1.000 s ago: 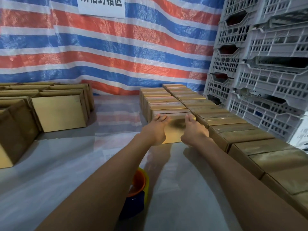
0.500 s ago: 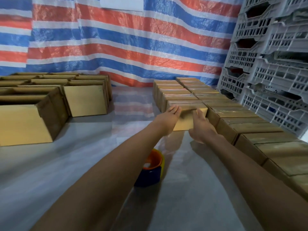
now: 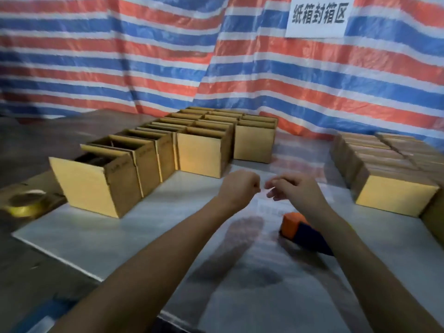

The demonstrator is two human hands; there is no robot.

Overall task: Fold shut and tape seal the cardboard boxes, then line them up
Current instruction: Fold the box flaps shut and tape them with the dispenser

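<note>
A striped red, white and blue tarp [image 3: 144, 56] fills the whole background. Below it a pale sheet [image 3: 115, 236] carries the work, with dark floor [image 3: 31, 272] showing at its left edge. On the left and centre of the sheet stands a cluster of open cardboard boxes [image 3: 201, 152], flaps upright and packed side by side in rows that run back toward the tarp. At the right edge the closed boxes [image 3: 394, 195] sit in two tight lines, touching one another. A white sign [image 3: 318, 16] with dark characters hangs on the tarp at upper right. Both bare forearms reach over the sheet between the two groups of boxes. The left hand [image 3: 240, 188] is curled into a fist and holds nothing. The right hand [image 3: 295, 188], just beside it and not touching, has loosely bent fingers, also empty. An orange and dark blue tape dispenser [image 3: 302, 233] lies on the sheet under the right wrist. A blurred roll of tape [image 3: 26, 203] rests at far left.
</note>
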